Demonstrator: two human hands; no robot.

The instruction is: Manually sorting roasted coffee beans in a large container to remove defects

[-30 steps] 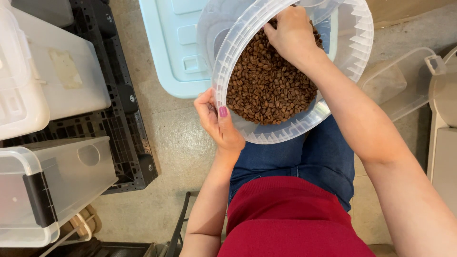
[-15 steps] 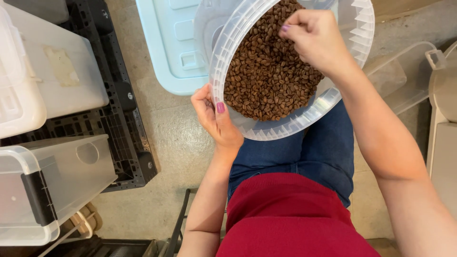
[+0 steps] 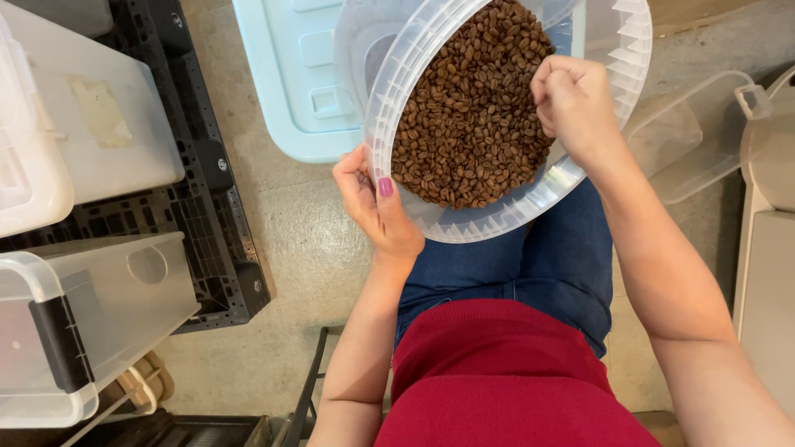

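left hand [image 3: 377,207] grips the rim of the clear round plastic tub [image 3: 629,58]; right hand [image 3: 571,99] is closed, contents unseen, above the brown roasted coffee beans [image 3: 472,116], most still unsorted

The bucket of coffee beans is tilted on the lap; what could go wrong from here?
The clear bucket leans toward the person, held only by the left hand at its rim, so it may slip. The coffee beans lie close to the lower rim and could spill onto the floor. The closed right hand might drop beans outside.
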